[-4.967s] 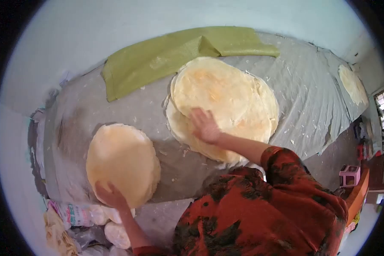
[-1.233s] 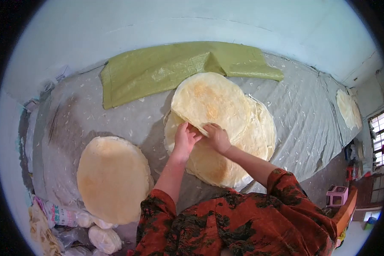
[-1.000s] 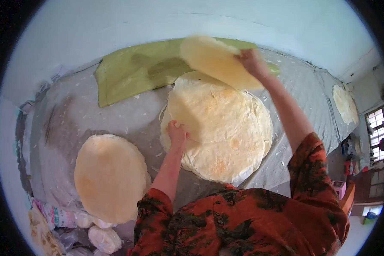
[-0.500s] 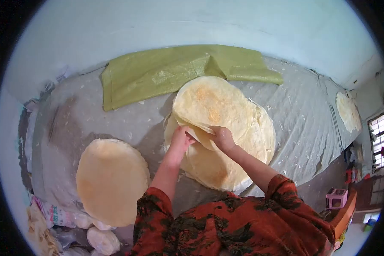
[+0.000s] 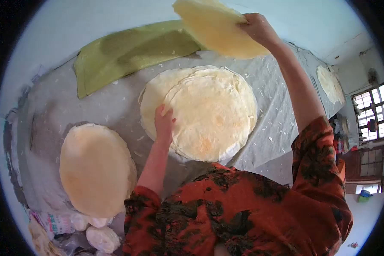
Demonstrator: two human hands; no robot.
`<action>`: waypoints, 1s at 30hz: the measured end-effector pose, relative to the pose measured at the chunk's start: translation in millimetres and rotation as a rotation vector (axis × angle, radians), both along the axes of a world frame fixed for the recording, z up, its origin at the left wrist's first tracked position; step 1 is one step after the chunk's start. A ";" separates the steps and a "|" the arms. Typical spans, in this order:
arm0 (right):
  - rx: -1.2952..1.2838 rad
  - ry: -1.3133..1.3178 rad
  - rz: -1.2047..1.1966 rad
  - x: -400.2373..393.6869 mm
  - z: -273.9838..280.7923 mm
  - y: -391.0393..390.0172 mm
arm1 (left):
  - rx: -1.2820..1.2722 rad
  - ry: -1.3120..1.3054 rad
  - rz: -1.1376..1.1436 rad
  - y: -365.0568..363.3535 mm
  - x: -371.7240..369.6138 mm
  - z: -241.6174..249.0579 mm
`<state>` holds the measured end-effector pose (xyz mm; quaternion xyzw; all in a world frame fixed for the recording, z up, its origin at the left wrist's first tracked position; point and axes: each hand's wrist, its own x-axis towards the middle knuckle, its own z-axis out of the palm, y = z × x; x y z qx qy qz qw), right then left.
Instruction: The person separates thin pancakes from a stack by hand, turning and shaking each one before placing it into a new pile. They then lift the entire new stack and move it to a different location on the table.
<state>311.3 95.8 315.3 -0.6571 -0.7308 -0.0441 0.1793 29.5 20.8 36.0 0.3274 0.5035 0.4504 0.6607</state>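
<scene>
Flatbread (image 5: 215, 27) now raised, right grip (image 5: 256, 27) pinching

Grey sheet-covered platform (image 5: 281, 123), crumb-strewn: big flatbread stack (image 5: 202, 113) mid-surface, second stack (image 5: 96, 168) near left edge, green sack (image 5: 128, 53) along far edge, possibly another flatbread (image 5: 328, 83) far right.

The printed packet (image 5: 55, 222) at lower left bears lettering too blurred to read.
</scene>
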 end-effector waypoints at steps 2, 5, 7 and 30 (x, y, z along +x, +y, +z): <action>0.020 -0.096 0.005 -20.6 11.6 -42.1 | -0.013 0.007 0.018 -27.0 -7.6 -5.4; -0.026 -0.233 0.015 -18.4 -58.6 -95.0 | -0.050 0.057 0.056 -86.6 -23.9 -26.2; -0.147 -0.122 -0.020 -35.3 -118.9 -142.6 | -0.057 0.094 0.078 -112.7 -24.8 -35.8; -0.143 0.105 0.130 -104.9 -241.5 -237.2 | -0.116 -0.305 -0.212 -137.8 7.9 -36.3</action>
